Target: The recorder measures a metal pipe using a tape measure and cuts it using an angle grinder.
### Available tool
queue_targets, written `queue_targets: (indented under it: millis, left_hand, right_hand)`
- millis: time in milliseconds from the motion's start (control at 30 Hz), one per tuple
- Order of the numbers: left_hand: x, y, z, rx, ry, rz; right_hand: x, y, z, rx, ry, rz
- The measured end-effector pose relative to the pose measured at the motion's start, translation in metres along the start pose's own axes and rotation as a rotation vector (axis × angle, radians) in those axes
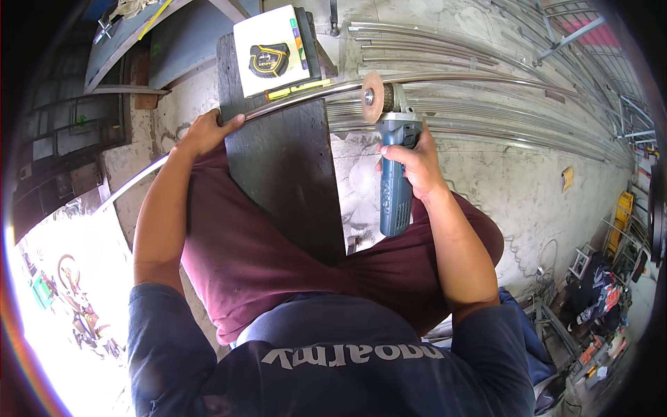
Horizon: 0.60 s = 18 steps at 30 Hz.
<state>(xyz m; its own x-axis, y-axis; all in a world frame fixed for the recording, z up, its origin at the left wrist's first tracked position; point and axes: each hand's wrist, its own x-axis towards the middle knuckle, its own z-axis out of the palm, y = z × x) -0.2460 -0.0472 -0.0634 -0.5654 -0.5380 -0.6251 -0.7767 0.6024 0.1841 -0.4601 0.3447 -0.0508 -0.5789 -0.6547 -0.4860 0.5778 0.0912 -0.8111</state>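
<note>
My left hand (206, 133) is closed around a long shiny metal tube (299, 98), its thumb along the top. The tube lies across a dark wooden bench (281, 167) between my legs and runs out to both sides. In my right hand (422, 163) is a blue-green angle grinder (396, 198), gripped by its body with the head pointing away from me. Its reddish-brown disc (373, 99) stands edge-on over the tube's line, right of the bench. Whether disc and tube touch, I cannot tell.
On the bench's far end, a black-and-yellow tape measure (269, 61) rests on a white notebook (264, 31), with a yellow pen-like marker (279, 92) beside it. Several metal tubes (445, 111) lie on the concrete floor beyond. A blue-grey metal table (187, 52) stands far left; clutter (597, 299) lies at right.
</note>
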Motion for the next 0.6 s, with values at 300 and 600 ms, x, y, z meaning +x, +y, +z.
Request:
queue_targets:
  millis: [300,600]
  left_hand:
    - [-0.023,-0.047,0.011,0.071,-0.052,0.041]
    - [-0.037,-0.061,0.004,0.031,-0.059,-0.011]
  right_hand:
    - [0.003,-0.01,-0.015,0.066,0.07,-0.041]
    - [-0.004,-0.003,-0.006,0.014,0.016,-0.012]
